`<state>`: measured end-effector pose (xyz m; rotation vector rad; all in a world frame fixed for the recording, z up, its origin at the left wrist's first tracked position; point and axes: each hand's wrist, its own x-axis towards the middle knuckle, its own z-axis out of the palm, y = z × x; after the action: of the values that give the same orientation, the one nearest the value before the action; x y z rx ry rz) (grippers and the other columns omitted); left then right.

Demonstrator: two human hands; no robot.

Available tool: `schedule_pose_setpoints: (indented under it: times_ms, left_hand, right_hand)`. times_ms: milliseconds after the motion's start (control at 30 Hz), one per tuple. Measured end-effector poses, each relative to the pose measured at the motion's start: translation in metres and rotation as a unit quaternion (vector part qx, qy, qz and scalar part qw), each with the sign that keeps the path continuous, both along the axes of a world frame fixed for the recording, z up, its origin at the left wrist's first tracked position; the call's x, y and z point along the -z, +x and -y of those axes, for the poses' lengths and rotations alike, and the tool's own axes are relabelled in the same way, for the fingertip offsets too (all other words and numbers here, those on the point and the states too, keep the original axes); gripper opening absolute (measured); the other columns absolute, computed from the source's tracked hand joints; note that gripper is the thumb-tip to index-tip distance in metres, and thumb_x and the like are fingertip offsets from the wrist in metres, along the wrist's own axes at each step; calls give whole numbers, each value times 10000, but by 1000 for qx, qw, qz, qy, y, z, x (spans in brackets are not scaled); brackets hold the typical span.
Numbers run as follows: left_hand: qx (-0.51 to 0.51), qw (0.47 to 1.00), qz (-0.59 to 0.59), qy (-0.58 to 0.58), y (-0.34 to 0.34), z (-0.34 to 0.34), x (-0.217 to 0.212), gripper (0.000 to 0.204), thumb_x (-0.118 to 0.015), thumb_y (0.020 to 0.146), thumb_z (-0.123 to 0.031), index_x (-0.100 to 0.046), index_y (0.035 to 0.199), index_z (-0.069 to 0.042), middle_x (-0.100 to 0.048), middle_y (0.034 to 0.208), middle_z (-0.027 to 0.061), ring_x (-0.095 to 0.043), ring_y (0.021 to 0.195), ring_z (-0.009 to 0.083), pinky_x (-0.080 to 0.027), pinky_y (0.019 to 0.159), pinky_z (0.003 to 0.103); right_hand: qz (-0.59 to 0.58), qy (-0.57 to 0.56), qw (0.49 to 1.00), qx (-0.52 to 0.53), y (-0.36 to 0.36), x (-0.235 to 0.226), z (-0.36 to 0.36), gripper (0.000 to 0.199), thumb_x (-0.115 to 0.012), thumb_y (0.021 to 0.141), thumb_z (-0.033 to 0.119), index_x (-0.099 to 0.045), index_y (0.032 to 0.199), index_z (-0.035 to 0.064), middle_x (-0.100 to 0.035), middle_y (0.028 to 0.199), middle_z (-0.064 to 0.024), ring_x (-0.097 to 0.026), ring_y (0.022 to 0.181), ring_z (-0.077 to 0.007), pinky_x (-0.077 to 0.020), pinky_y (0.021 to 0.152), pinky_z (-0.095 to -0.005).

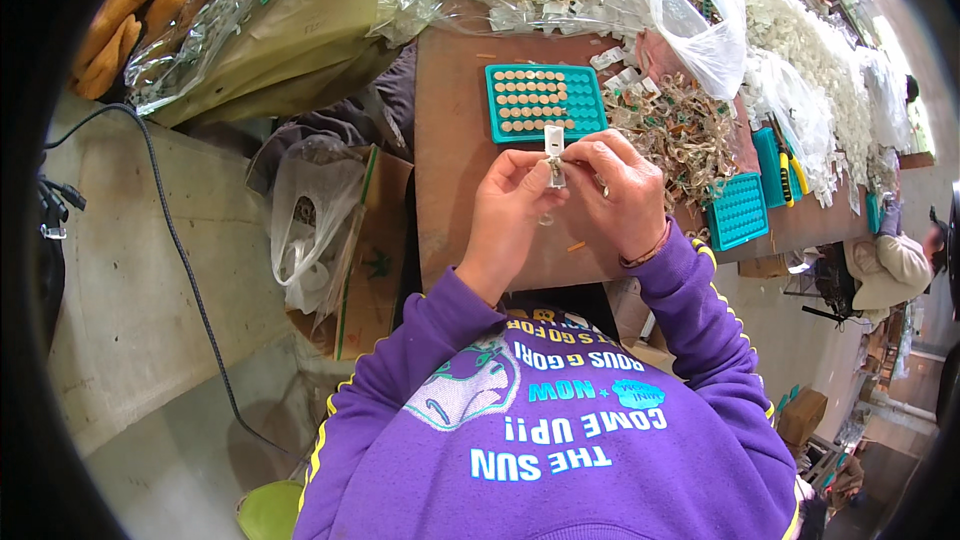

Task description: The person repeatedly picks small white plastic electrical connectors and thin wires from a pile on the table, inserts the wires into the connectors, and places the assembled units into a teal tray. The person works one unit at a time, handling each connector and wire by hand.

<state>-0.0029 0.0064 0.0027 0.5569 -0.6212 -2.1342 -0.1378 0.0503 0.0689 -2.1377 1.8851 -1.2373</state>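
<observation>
Over on the left, a cardboard box (pixel 385 250) stands below the desk (pixel 450 140), a clear plastic bag (pixel 335 180) at its side. Now to the action: the left hand (pixel 503 215) has a narrow grip, thumb and fingers pinching a small white piece (pixel 555 143). Just beyond it lies the teal tray (pixel 590 90), and here's the score: tan discs (pixel 532 99) sit in five rows across its left and middle, while the pockets toward its right side stand bare. Well along, then, by the look of it, with those columns left to fill. The white piece is up in front of the tray's near edge, and in come the right hand's (pixel 628 190) curled fingertips close against its right side; whether they pinch it too, no telling. Further right, a heap of loose parts (pixel 690 135), then a second teal tray (pixel 738 225) showing no discs, and yellow-handled pliers (pixel 799 176) beyond.
</observation>
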Motion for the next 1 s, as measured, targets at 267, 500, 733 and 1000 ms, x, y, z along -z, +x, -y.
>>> schedule_pose_setpoints:
  times_ms: [267, 500, 733, 1000]
  left_hand:
    - [6, 1000, 7, -15, 1, -2, 0, 155, -623, 971, -160, -567, 1028, -28, -649, 998, 75, -646, 803, 140, -540, 734, 274]
    - [-2, 999, -25, 19, 2, -1, 4, 180, -633, 967, -183, -562, 1032, -32, -653, 975, 72, -642, 790, 129, -535, 713, 253]
    - [53, 995, -82, 31, 7, -2, -4, 217, -634, 966, -181, -579, 1102, -22, -655, 981, 64, -633, 817, 124, -524, 709, 257]
    - [100, 987, -88, 87, 8, -10, -11, 235, -605, 982, -173, -591, 1161, -22, -655, 986, 35, -617, 809, 114, -488, 686, 235]
  right_hand:
    - [-22, 73, 996, -46, -10, -7, 4, 95, -681, 779, 40, -629, 858, 48, -610, 800, -91, -645, 695, -292, -530, 593, -356]
    - [-79, -66, 995, -17, 4, 22, -9, 351, -687, 695, 17, -697, 1044, 57, -704, 968, -74, -682, 773, -262, -546, 669, -358]
    - [96, 50, 993, 36, -3, 0, -8, 255, -707, 786, 27, -677, 1039, 26, -670, 863, -71, -616, 689, -151, -499, 622, -264]
    - [21, -67, 997, 33, 12, 6, -18, 187, -690, 777, -28, -695, 958, 16, -657, 859, -101, -649, 710, -241, -534, 625, -323]
